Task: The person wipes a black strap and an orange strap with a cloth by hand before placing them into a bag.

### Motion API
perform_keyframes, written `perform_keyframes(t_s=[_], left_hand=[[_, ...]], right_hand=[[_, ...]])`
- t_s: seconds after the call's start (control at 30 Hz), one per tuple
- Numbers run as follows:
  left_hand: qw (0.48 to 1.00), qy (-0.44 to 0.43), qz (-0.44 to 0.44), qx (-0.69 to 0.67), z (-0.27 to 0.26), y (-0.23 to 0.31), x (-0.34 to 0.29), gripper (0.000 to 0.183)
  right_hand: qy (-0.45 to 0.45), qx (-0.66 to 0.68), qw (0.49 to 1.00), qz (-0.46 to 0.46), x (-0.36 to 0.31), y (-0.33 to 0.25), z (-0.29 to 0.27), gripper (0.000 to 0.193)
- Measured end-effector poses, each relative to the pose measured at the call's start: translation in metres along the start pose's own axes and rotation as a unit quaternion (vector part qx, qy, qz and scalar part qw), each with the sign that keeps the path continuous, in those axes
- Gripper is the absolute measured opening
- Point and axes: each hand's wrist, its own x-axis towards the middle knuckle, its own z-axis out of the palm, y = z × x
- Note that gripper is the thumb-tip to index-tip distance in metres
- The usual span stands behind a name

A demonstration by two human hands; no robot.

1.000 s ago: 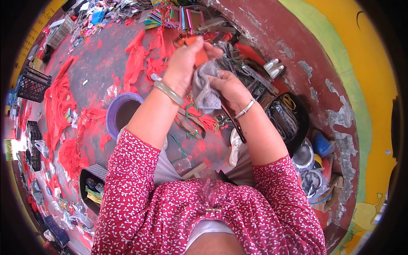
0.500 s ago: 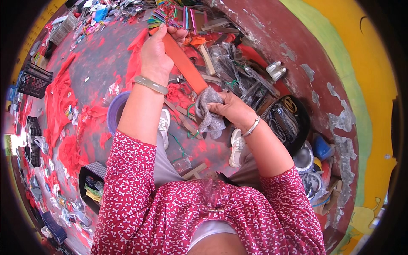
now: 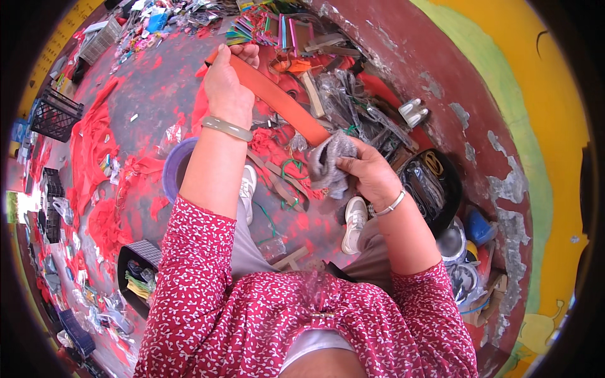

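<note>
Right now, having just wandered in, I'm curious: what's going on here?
A person in a red-and-white patterned top is handling a flat orange strap. Their left grip holds it near its far end, while the right grip pinches a grey cloth around the near end. The strap slants between them, above a cluttered floor. A purple bucket stands beside the left forearm, and a black container is off to the right.
</note>
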Motion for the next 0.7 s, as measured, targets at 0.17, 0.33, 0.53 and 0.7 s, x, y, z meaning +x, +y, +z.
perform_keyframes(t_s=[0.17,0.33,0.53,0.7], left_hand=[[0.999,-0.012,-0.037,-0.011,0.002,0.006,-0.003,0.026],[0.953,-0.103,-0.189,0.212,-0.001,0.006,-0.010,0.038],[0.705,-0.182,-0.158,0.667,0.020,0.008,-0.027,0.048],[0.595,-0.491,0.227,0.594,0.006,-0.038,-0.058,0.052]], right_hand=[[0.038,0.020,0.998,-0.046,-0.002,-0.008,-0.002,0.023],[-0.026,0.127,0.968,-0.212,0.000,-0.013,-0.025,0.028],[-0.007,0.177,0.968,-0.176,0.005,-0.025,-0.049,0.022],[-0.015,0.187,0.973,-0.133,0.013,-0.017,-0.029,0.029]])
